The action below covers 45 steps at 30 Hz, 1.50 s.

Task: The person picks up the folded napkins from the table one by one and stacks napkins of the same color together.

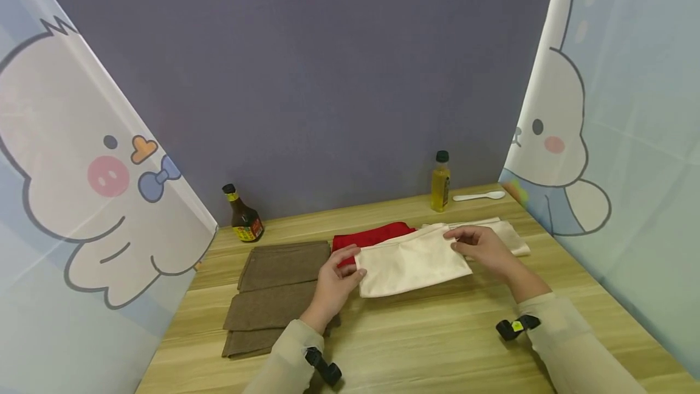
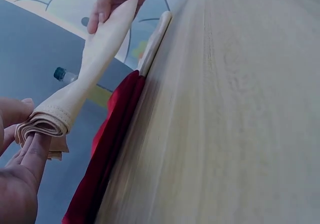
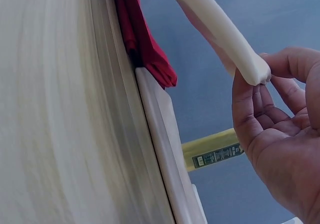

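A folded cream cloth (image 1: 412,263) is held up between both hands, raised off the table as the wrist views show. My left hand (image 1: 335,281) pinches its left end; in the left wrist view the fingers (image 2: 36,154) reach in under the stacked layers. At the other end my right hand (image 1: 483,249) pinches the corner between thumb and fingers, seen in the right wrist view (image 3: 285,94). Behind and below the cloth lies a folded red cloth (image 1: 377,235), partly hidden. Another folded cream cloth (image 1: 514,239) lies to the right, partly covered by the right hand.
Several folded brown cloths (image 1: 273,306) lie overlapping at the left, beside the left forearm. Along the back stand a dark sauce bottle (image 1: 246,217) and a yellow oil bottle (image 1: 440,184). A white spoon (image 1: 478,196) lies at the back right. Fabric walls enclose the wooden table (image 1: 415,351).
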Tool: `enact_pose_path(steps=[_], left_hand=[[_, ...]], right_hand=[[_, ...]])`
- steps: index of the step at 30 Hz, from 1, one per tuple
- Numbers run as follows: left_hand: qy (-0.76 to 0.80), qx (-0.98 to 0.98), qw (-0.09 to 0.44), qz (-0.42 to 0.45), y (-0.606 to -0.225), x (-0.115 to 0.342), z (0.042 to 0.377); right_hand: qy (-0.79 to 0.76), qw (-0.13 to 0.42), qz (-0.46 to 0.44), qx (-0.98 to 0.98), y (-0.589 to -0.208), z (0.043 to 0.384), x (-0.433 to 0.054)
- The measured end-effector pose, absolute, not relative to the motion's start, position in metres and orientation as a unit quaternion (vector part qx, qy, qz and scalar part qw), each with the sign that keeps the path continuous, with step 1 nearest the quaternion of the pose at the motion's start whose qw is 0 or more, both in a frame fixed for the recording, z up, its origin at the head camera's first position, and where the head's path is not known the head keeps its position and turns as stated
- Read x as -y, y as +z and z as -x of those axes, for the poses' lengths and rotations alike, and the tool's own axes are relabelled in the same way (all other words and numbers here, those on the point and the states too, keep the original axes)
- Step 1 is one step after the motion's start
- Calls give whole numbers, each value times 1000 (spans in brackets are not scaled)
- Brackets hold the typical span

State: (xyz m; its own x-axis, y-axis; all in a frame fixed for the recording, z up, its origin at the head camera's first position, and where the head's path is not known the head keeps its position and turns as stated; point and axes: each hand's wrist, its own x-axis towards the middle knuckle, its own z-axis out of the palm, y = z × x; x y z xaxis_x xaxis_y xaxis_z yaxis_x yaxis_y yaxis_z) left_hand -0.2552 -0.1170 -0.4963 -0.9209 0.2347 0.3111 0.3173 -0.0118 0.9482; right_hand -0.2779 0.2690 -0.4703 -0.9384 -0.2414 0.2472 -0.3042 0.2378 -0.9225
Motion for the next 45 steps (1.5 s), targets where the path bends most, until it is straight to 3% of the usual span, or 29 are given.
enact_pose_path(steps=[27, 45], left_hand=[[-678, 715, 92, 144, -492, 78, 285], [-686, 711, 87, 128, -491, 57, 296]], right_hand=[[596, 38, -107, 795, -469, 300, -283], [615, 58, -109, 779, -479, 303, -295]])
